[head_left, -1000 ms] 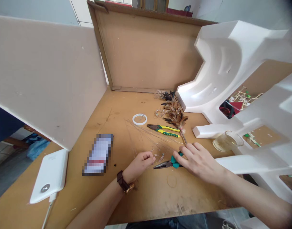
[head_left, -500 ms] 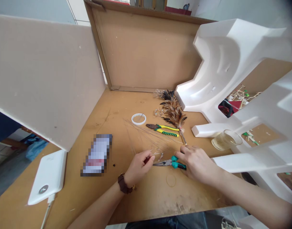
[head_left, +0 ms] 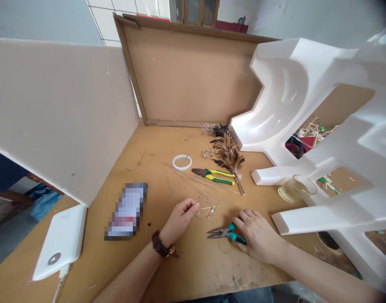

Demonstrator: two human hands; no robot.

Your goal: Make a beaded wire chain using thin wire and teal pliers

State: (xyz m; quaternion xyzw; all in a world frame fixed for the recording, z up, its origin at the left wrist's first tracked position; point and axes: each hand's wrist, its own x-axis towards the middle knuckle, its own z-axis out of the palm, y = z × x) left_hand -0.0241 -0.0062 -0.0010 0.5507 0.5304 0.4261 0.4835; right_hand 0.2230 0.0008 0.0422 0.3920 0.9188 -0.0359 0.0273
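Note:
Between the thumb and forefinger of my left hand [head_left: 182, 213] is pinched a thin wire loop strung with small clear and pinkish beads [head_left: 209, 212]. Low over the table, my right hand [head_left: 257, 233] is on the teal-and-black handles of the needle-nose pliers [head_left: 223, 232]; the palm side is hidden. The pliers' jaws point left, slightly apart, with nothing between them. Just under the pliers lies a thin tan ring [head_left: 224, 245], partly covered. Loose thin wires [head_left: 193, 180] lie beyond my left hand.
Beyond my hands are yellow-green pliers [head_left: 215, 176], a white tape ring [head_left: 182, 162] and a brown feather bundle [head_left: 228, 150]. A glass [head_left: 296, 188] stands by white foam packing [head_left: 294, 219] on the right. On the left lie a blurred phone [head_left: 127, 211] and white power bank [head_left: 60, 240].
My right hand and the needle-nose pliers have moved toward me and slightly right, away from the beaded loop. My left hand still pinches the loop, which shows more clearly.

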